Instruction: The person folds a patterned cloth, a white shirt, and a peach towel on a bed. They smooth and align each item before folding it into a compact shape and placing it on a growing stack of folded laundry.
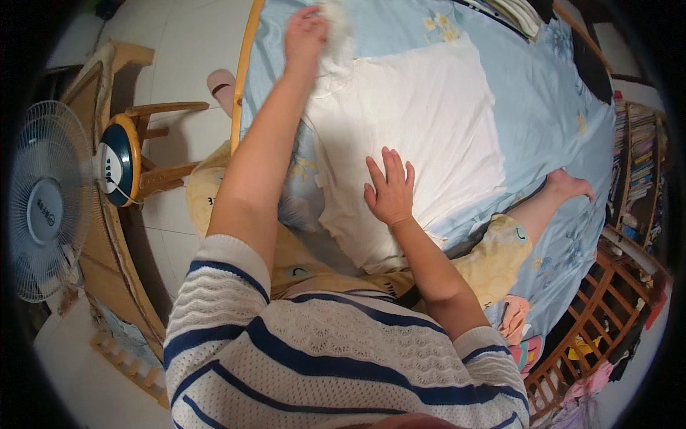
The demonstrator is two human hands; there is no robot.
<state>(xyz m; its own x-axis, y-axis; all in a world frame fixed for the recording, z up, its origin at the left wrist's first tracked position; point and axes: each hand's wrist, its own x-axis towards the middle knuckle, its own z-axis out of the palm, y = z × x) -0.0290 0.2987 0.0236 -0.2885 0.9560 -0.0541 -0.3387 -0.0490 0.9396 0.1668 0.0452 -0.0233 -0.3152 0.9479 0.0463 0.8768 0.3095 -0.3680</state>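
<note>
A white shirt (421, 107) lies spread over the blue flowered bedsheet (529, 100), its lower part wrinkled close to my lap. My right hand (391, 191) rests palm down on the cloth, fingers stretched apart. Far out at the upper left, my left hand (307, 36) has its fingers curled at the shirt's sleeve. That sleeve and the fingertips are smeared by motion, so the exact grip is partly hidden.
A bed edge (246, 64) of light wood runs along the left. Beyond it are a pink slipper (222, 87), a wooden stool (168, 175) and a white fan (48, 204). At right stand a bookshelf (642, 168) and wooden slats (593, 322). Folded clothes (516, 16) lie at the top.
</note>
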